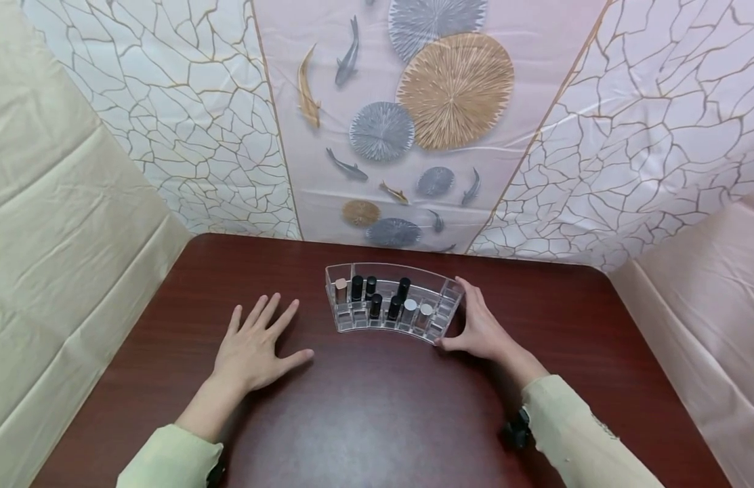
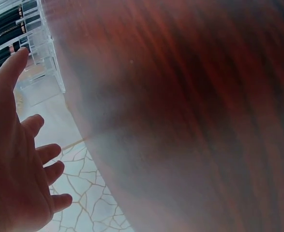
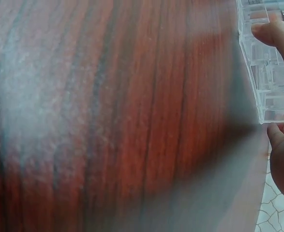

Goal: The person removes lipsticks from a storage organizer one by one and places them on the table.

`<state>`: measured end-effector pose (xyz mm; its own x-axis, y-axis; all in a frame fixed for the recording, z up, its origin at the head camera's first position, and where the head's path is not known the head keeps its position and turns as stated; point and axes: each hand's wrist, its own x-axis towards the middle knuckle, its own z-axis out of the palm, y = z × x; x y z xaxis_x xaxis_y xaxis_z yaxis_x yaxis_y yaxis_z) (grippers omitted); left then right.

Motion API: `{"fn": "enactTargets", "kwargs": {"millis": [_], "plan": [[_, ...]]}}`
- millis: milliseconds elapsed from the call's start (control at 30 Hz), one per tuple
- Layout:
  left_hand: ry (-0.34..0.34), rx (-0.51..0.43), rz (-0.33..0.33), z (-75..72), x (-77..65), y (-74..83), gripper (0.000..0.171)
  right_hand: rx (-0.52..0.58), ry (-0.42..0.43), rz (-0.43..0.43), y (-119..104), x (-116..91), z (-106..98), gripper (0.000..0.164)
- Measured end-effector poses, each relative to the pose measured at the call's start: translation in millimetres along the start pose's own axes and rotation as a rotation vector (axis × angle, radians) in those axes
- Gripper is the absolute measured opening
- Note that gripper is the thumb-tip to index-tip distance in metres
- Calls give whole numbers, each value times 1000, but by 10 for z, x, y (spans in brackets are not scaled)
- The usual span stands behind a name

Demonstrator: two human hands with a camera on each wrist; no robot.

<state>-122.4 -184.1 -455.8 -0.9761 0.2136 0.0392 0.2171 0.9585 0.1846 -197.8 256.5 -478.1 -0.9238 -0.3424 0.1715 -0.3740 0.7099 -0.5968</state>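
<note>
A clear, curved lipstick organizer (image 1: 389, 329) stands on the dark red-brown table, with several lipsticks in its slots. Most have black caps, such as the black lipstick (image 1: 357, 288); a pink-capped lipstick (image 1: 341, 291) is at its left end, and two pale-capped ones, including the white-capped lipstick (image 1: 424, 316), sit toward the front right. My right hand (image 1: 483, 329) grips the organizer's right end, thumb at the front corner and fingers at the back. To the left of the organizer, my left hand (image 1: 251, 352) is spread over the table, fingers straight, holding nothing.
The table (image 1: 364, 413) has rounded far corners. A patterned cloth (image 1: 230, 135) with fish and leaf prints hangs behind it, and pale padded panels (image 1: 66, 237) flank both sides. Dark bands (image 1: 517, 428) show near the sleeve cuffs.
</note>
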Motion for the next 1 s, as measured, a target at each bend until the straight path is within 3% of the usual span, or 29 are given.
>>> {"fn": "enactTargets", "kwargs": {"millis": [333, 567, 1000], "plan": [[4, -5, -2, 24, -4, 1, 100, 14, -19, 52, -71, -30, -16, 141], [4, -16, 3, 30, -2, 3, 100, 50, 23, 83, -71, -39, 28, 150], [-1, -21, 1, 32, 3, 6, 100, 192, 49, 110, -8, -23, 115, 133]]}}
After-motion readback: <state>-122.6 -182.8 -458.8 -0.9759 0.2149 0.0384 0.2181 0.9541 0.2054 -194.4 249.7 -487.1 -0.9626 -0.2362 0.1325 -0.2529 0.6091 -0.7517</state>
